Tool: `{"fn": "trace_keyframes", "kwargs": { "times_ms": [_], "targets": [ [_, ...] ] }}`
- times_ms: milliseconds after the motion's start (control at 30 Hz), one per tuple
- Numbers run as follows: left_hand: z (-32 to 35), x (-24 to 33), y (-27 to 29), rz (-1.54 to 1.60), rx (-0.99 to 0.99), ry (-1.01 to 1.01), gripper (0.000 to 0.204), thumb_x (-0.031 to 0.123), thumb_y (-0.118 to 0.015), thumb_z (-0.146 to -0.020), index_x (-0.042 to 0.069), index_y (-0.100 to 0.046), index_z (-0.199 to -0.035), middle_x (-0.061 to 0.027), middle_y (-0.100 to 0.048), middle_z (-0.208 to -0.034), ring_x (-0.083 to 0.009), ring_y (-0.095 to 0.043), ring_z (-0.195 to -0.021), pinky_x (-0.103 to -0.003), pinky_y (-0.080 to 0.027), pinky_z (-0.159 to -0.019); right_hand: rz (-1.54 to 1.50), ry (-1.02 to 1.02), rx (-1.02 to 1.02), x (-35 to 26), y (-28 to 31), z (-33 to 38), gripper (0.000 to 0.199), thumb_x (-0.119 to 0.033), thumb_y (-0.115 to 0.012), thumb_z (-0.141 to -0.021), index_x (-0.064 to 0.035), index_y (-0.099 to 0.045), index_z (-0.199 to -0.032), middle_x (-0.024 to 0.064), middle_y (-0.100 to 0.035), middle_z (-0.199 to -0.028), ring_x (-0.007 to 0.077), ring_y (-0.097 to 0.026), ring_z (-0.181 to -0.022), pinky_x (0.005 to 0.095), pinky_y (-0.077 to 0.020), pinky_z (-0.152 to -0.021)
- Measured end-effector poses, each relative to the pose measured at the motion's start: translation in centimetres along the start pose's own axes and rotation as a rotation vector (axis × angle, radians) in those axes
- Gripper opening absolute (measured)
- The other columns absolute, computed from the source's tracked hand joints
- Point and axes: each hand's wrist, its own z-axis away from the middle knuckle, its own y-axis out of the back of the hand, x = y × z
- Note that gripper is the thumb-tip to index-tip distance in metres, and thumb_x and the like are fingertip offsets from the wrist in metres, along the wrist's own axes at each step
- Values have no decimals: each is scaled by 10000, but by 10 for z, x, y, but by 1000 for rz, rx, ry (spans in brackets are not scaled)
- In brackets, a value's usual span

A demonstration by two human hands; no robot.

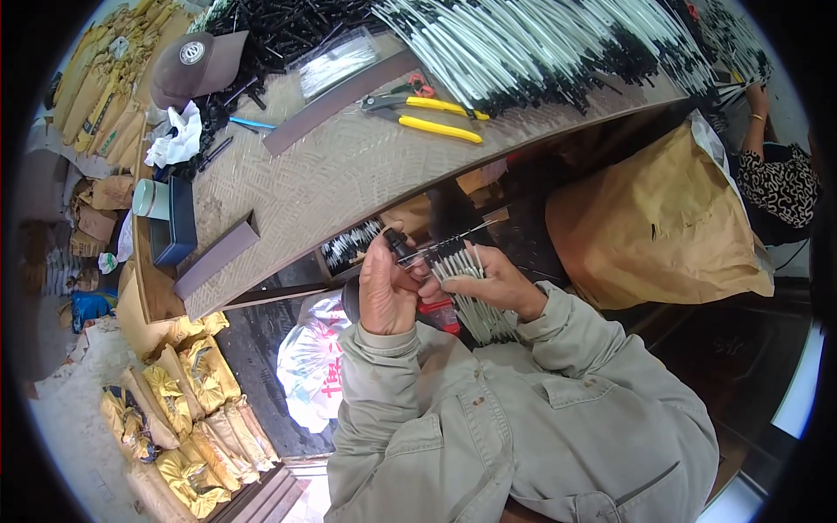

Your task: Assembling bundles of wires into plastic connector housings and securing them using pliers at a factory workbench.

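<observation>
My right hand [501,283] is wrapped round a bundle of thin pale rods with black ends [478,318], held close to my chest. My left hand [388,292] is raised beside it, its fingers closed on a short black cylindrical piece [397,243]. From between the hands, a thin dark rod [462,234] slants up to the right across the top of the bundle. My left fingertips lie close to the bundle's black ends; whether they touch is hidden.
A large pile of similar rods [523,48] covers the table's far side. Yellow-handled cutters [440,135], metal angle strips [340,100] and a cap [196,65] lie on the table [305,192]. A big brown paper sack [654,222] stands right. Another person's arm [757,122] shows beyond.
</observation>
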Motion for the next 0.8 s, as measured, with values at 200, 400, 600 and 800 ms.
{"fn": "trace_keyframes", "kwargs": {
  "times_ms": [200,400,600,800],
  "targets": [
    [-1,0,2,-68,-17,14,410,285,-527,-909,44,-462,-1234,-43,-581,-837,-113,-530,-675,-258,-468,-587,43,-25,-1,-3,0,-1,348,-14,-535,-860,41,-460,-1196,139,-615,-1028,208,-611,-947,313,-488,-846],
    [-4,-2,7,-89,-26,-15,401,285,-521,-911,35,-469,-1222,-77,-611,-924,-119,-558,-692,-239,-486,-614,33,-25,-15,0,-1,-3,353,-19,-534,-863,37,-453,-1202,137,-620,-1009,212,-611,-947,320,-488,-849],
    [-8,1,8,-52,-23,-16,385,302,-515,-913,32,-497,-1188,-95,-608,-952,-122,-570,-698,-239,-498,-640,4,-23,2,2,-3,-2,338,-18,-533,-862,35,-464,-1188,138,-618,-1013,213,-610,-950,326,-490,-851],
    [-7,0,8,-65,-13,-41,378,300,-506,-919,25,-508,-1178,-58,-594,-905,-109,-561,-710,-232,-484,-624,59,-39,-4,0,0,-5,333,-22,-539,-860,34,-476,-1182,139,-622,-1008,203,-612,-941,310,-487,-844]
  ]
}}
